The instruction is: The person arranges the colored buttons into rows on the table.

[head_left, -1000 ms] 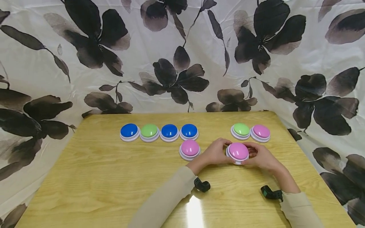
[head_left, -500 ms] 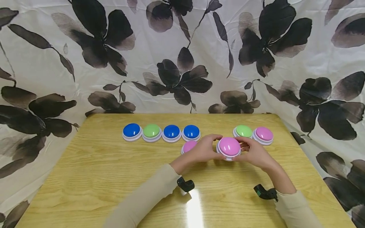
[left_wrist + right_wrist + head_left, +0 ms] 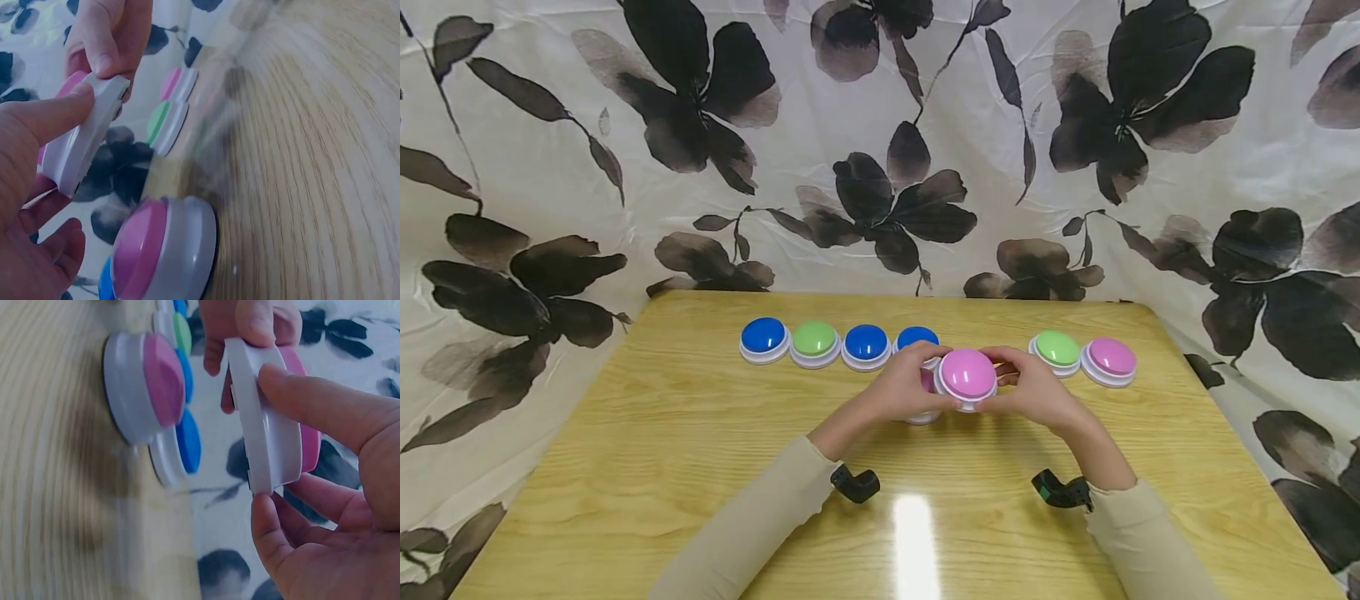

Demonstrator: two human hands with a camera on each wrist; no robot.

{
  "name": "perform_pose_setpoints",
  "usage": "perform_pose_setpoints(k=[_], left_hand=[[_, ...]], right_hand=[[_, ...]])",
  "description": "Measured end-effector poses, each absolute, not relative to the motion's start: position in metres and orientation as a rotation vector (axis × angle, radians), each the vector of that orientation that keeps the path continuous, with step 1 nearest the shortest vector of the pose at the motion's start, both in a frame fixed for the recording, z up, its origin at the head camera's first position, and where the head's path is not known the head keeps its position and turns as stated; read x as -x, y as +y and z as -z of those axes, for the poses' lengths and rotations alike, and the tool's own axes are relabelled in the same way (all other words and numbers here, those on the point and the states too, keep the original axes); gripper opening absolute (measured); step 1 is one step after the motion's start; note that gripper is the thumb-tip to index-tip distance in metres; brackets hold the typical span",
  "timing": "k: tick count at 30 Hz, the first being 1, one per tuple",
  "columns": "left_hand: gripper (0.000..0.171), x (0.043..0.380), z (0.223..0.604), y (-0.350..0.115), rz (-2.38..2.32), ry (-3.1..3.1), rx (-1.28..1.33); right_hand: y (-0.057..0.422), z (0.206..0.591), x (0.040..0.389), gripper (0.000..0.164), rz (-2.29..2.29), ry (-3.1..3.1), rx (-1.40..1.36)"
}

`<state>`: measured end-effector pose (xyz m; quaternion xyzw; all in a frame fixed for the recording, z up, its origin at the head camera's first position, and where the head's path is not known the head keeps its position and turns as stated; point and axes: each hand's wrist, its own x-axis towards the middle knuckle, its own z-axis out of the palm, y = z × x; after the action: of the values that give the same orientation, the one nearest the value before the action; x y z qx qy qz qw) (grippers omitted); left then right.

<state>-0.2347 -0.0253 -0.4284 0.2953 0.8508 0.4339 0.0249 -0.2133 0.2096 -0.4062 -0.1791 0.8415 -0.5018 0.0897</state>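
Observation:
A pink push button with a white base (image 3: pixel 967 374) is held between both hands, raised off the table. My left hand (image 3: pixel 901 385) grips its left side, thumb on the white rim. On the opposite side, my right hand (image 3: pixel 1033 390) pinches the base between thumb and fingers, as the right wrist view shows. A second pink button (image 3: pixel 142 250) rests on the table just beyond and left of the held one; in the head view the left hand mostly hides it. Right behind the hands sits a blue button (image 3: pixel 917 336), partly covered.
To the left, a back row holds a blue button (image 3: pixel 763 336), a green button (image 3: pixel 814 339) and another blue button (image 3: pixel 866 342). At the back right, a green button (image 3: pixel 1057 347) adjoins a pink button (image 3: pixel 1112 357). The wooden table (image 3: pixel 700 467) ends at a flowered cloth (image 3: pixel 797 125).
Both hands have carried the pink button leftward and up off the table, close to the other pink button, which the left hand now largely covers. The head view has shifted slightly.

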Motion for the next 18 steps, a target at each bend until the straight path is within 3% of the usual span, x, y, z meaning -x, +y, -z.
perform_pose_setpoints(k=[18], left_hand=[[0.074, 0.232, 0.432, -0.101, -1.462, 2.652, -0.721]], right_hand=[[0.134, 0.405, 0.232, 0.072, 1.388, 2.48, 0.72]])
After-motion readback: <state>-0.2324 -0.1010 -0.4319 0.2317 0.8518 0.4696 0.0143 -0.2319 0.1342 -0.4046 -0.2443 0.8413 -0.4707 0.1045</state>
